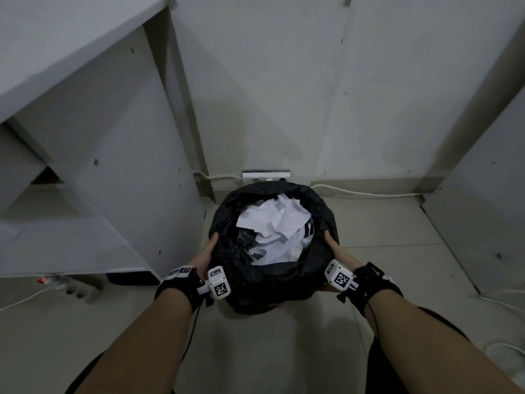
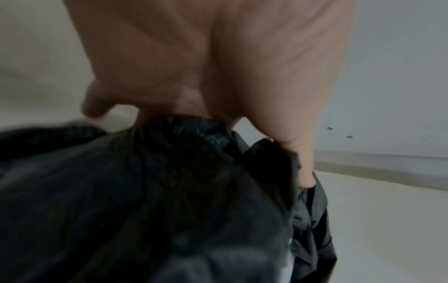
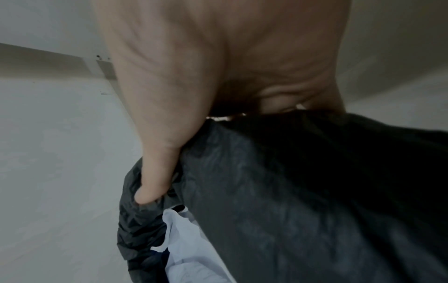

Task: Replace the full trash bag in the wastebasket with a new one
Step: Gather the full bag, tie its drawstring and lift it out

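Note:
A wastebasket lined with a black trash bag (image 1: 272, 280) stands on the floor by the wall, filled with crumpled white paper (image 1: 277, 226). My left hand (image 1: 208, 251) grips the bag's left rim, thumb over the top edge. My right hand (image 1: 335, 248) grips the right rim the same way. In the left wrist view the thumb (image 2: 303, 164) presses into the folded black plastic (image 2: 169, 191). In the right wrist view the thumb (image 3: 155, 183) hooks over the bag's edge (image 3: 290, 191), with white paper (image 3: 184, 239) below. The basket itself is hidden under the plastic.
A white shelving unit (image 1: 93, 166) stands close on the left and a white panel (image 1: 483, 209) on the right. A power strip (image 1: 265, 176) with white cables (image 1: 369, 192) lies by the wall behind the basket. Another power strip (image 1: 76, 288) lies under the shelf.

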Motion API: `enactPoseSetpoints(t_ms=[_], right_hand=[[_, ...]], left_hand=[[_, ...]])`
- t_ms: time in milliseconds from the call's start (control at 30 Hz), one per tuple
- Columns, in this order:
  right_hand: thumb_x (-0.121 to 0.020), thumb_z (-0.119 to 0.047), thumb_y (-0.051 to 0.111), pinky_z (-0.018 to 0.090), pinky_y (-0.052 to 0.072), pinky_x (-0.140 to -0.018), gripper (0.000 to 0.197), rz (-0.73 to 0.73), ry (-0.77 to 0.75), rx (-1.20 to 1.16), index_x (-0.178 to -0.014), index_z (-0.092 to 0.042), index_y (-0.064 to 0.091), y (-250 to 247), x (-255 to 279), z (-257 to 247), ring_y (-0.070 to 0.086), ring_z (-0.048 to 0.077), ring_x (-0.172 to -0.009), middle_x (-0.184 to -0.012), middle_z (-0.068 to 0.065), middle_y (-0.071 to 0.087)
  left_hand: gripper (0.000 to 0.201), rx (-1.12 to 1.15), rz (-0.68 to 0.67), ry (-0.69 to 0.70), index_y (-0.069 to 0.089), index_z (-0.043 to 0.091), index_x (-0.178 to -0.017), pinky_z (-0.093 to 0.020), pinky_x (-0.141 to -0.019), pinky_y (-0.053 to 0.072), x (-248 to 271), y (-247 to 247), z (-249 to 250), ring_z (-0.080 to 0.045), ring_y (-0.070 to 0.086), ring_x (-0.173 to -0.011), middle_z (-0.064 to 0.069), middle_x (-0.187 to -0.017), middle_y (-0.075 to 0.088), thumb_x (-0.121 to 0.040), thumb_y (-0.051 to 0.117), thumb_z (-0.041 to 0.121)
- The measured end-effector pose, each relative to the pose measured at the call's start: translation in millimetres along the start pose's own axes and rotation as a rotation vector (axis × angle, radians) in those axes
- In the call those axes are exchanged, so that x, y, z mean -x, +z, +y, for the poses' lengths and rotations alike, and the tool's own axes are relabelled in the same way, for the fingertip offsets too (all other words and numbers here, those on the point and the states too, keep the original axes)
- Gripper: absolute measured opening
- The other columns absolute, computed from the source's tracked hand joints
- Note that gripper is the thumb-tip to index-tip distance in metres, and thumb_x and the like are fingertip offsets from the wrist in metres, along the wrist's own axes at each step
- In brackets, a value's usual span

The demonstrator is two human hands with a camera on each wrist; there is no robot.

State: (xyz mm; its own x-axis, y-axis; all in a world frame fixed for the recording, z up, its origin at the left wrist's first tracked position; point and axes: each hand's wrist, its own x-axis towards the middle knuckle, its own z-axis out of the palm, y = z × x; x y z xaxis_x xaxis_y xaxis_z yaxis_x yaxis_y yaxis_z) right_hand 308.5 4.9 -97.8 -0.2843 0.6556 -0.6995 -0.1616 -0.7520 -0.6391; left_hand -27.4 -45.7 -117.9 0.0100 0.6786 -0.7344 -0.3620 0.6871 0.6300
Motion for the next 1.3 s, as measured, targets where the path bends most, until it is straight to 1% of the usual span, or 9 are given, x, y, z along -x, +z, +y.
enactPoseSetpoints(t_ms=[167,333,533,633,733,867,1000,1167,1300], right_hand=[[-0.09,-0.061,0.052,0.039,0.053,-0.092,0.072,-0.01,0.022,-0.017,-0.136,-0.006,0.058,-6,-1,-2,0.061,0.032,-0.116,-0.133,0.018,0.062],[-0.071,-0.059,0.076,0.038,0.049,-0.095,0.07,-0.047,0.091,-0.008,-0.114,-0.004,0.068,-10,-3,-6,0.066,0.029,-0.097,-0.107,0.016,0.071],[-0.082,-0.042,0.078,0.043,0.028,-0.12,0.074,-0.052,0.094,-0.004,-0.139,-0.002,0.054,-30,-9,-8,0.04,0.03,-0.142,-0.149,0.014,0.047],[-0.098,-0.045,0.052,0.031,0.06,-0.078,0.046,0.014,0.118,0.125,-0.106,-0.002,0.067,-18,6,-11,0.073,0.025,-0.085,-0.096,0.014,0.075],[-0.1,-0.046,0.046,0.027,0.057,-0.05,0.047,0.018,0.105,0.145,-0.091,-0.003,0.064,-11,12,-11,0.071,0.024,-0.06,-0.073,0.013,0.073],[-0.094,-0.051,0.056,0.034,0.056,-0.073,0.052,0.09,0.044,0.259,-0.115,-0.004,0.062,-14,1,-13,0.067,0.029,-0.091,-0.105,0.014,0.07],[-0.033,-0.07,0.088,0.051,0.051,-0.099,0.12,0.182,-0.014,0.342,-0.125,0.002,0.062,-53,-67,5,0.067,0.037,-0.107,-0.115,0.019,0.071],[-0.081,-0.053,0.072,0.043,0.056,-0.077,0.072,0.354,-0.069,0.371,-0.115,0.009,0.062,-25,-31,-7,0.068,0.036,-0.091,-0.11,0.022,0.069],[-0.101,-0.037,0.05,0.034,0.05,-0.062,0.035,0.206,-0.037,0.325,-0.101,-0.004,0.062,-6,-8,-9,0.07,0.024,-0.057,-0.074,0.012,0.073]], left_hand=[[0.098,-0.012,0.017,0.013,0.049,0.017,-0.14,-0.048,-0.109,0.039,2,-8,-1,-0.031,0.059,-0.119,-0.013,-0.132,0.06,-0.062,0.069,0.073],[0.074,-0.01,0.02,-0.009,0.046,0.011,-0.14,-0.047,-0.112,0.036,10,-1,7,-0.03,0.057,-0.119,-0.015,-0.134,0.057,-0.086,0.051,0.062],[0.08,-0.105,0.019,0.014,0.047,0.004,-0.14,-0.046,-0.114,0.031,14,-10,8,-0.032,0.056,-0.12,-0.017,-0.128,0.061,-0.079,0.068,0.051],[0.079,-0.14,0.024,0.005,0.046,0.006,-0.14,-0.045,-0.114,0.033,6,-17,3,-0.031,0.053,-0.125,-0.017,-0.135,0.057,-0.081,0.061,0.058],[0.094,-0.208,0.026,-0.029,0.045,0.007,-0.141,-0.044,-0.114,0.033,-1,-23,2,-0.029,0.055,-0.125,-0.015,-0.136,0.057,-0.07,0.069,0.064],[0.077,-0.363,0.103,-0.059,0.054,0.001,-0.13,-0.041,-0.11,0.039,12,-17,12,-0.03,0.059,-0.118,-0.018,-0.125,0.064,-0.081,0.059,0.061],[0.073,-0.467,0.15,-0.033,0.056,-0.003,-0.124,-0.041,-0.104,0.045,11,-13,12,-0.031,0.064,-0.105,-0.019,-0.113,0.068,-0.085,0.057,0.059],[0.066,-0.535,0.155,-0.032,0.052,-0.007,-0.126,-0.039,-0.096,0.049,14,-3,11,-0.03,0.064,-0.094,-0.018,-0.103,0.07,-0.092,0.053,0.05],[0.058,-0.433,0.117,-0.018,0.046,-0.009,-0.133,-0.036,-0.085,0.05,15,0,5,-0.025,0.065,-0.08,-0.018,-0.101,0.069,-0.096,0.053,0.035]])
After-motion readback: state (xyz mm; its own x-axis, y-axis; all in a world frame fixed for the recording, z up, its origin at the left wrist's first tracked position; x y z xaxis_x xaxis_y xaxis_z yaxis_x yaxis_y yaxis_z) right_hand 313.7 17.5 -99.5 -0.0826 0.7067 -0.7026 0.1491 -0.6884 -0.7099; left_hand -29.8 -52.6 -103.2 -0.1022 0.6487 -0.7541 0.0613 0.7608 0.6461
